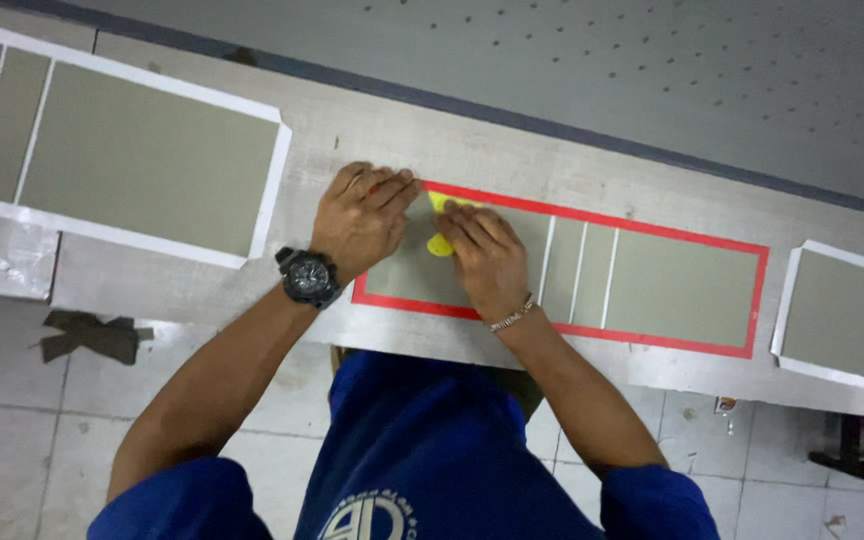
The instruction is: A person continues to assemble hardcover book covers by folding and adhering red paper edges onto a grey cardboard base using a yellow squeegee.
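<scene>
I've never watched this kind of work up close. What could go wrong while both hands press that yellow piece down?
The yellow tool is mostly hidden under the right hand, so it might slip unseen. The left hand presses at the red border corner, which could wrinkle or lift. The grey board lies near the bench edge and may shift.

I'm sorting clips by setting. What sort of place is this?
Probably a workshop or small bookbinding shop: a long worn workbench, grey boards laid on red sheet and white sheets, and a tiled floor.
</scene>
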